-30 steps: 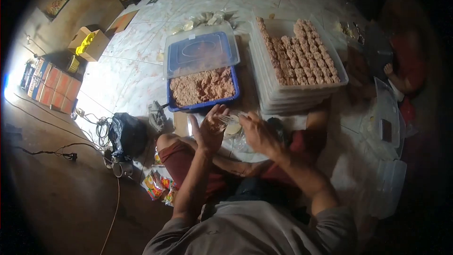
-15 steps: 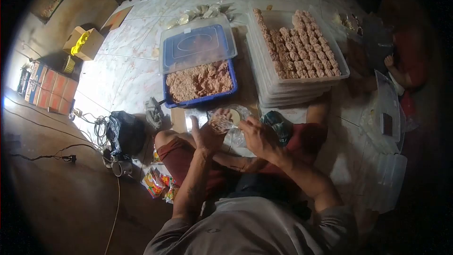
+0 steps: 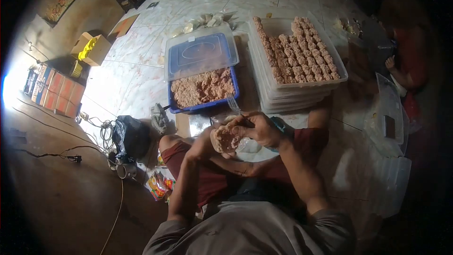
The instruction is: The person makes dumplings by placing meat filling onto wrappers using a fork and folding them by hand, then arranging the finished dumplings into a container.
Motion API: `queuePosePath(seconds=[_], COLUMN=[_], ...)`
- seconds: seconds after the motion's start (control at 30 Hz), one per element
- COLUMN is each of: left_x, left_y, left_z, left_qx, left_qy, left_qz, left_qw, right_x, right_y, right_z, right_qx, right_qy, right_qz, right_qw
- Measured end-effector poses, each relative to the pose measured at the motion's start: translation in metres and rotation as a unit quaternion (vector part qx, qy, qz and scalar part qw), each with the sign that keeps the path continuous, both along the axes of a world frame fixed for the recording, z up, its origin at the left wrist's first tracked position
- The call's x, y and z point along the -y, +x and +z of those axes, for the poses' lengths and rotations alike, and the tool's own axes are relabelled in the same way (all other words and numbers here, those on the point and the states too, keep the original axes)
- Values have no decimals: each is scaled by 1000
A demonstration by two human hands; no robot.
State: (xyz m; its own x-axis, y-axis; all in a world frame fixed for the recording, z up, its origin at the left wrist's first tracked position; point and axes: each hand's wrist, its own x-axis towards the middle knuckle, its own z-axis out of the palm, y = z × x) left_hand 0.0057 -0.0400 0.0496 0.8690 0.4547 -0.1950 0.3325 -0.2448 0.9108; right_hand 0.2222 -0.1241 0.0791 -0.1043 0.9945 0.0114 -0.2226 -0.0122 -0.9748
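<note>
In front of my lap, my left hand (image 3: 202, 145) is cupped around a pale dumpling wrapper with pinkish minced filling (image 3: 222, 140). My right hand (image 3: 264, 131) grips a fork (image 3: 233, 105) whose tines point up and away from me. The fingertips of that hand also meet the near edge of the dumpling. Just beyond both hands lies a blue tub (image 3: 190, 109) of minced filling (image 3: 200, 87), partly covered by a clear lid (image 3: 200, 56). Clear plastic (image 3: 250, 146) shows below my right hand.
To the right, stacked clear trays (image 3: 292, 98) carry rows of formed dumplings (image 3: 302, 56). A black plastic bag (image 3: 130, 137), a metal mug (image 3: 126, 171) and colourful packets (image 3: 158, 186) lie at left. Clear containers (image 3: 389, 179) and another person's hand (image 3: 390, 63) are at right.
My left hand has turned from an open palm to a cupped hold around the dumpling. My right hand has moved in against it, and the fork now points upward.
</note>
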Motion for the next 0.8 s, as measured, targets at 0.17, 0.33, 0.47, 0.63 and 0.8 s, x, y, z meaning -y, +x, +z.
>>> queuePosePath(seconds=[0.17, 0.33, 0.47, 0.63, 0.8], left_x=[9, -1, 14, 7, 10], left_y=[5, 12, 48, 44, 37], left_z=[-18, -38, -6, -3, -1], left_qx=[158, 214, 367, 188, 260], left_qy=[-31, -28, -129, 1, -52], left_qz=[123, 267, 393, 336, 352], left_qw=[979, 939, 833, 923, 898], right_x=[-17, 26, 40, 35, 49], right_y=[1, -4, -24, 3, -6], right_z=[6, -78, -98, -44, -90], right_qx=[173, -28, 95, 380, 34], right_qy=[109, -27, 11, 67, -88], right_qz=[-82, -126, -157, -214, -111], right_qw=[975, 991, 983, 898, 989])
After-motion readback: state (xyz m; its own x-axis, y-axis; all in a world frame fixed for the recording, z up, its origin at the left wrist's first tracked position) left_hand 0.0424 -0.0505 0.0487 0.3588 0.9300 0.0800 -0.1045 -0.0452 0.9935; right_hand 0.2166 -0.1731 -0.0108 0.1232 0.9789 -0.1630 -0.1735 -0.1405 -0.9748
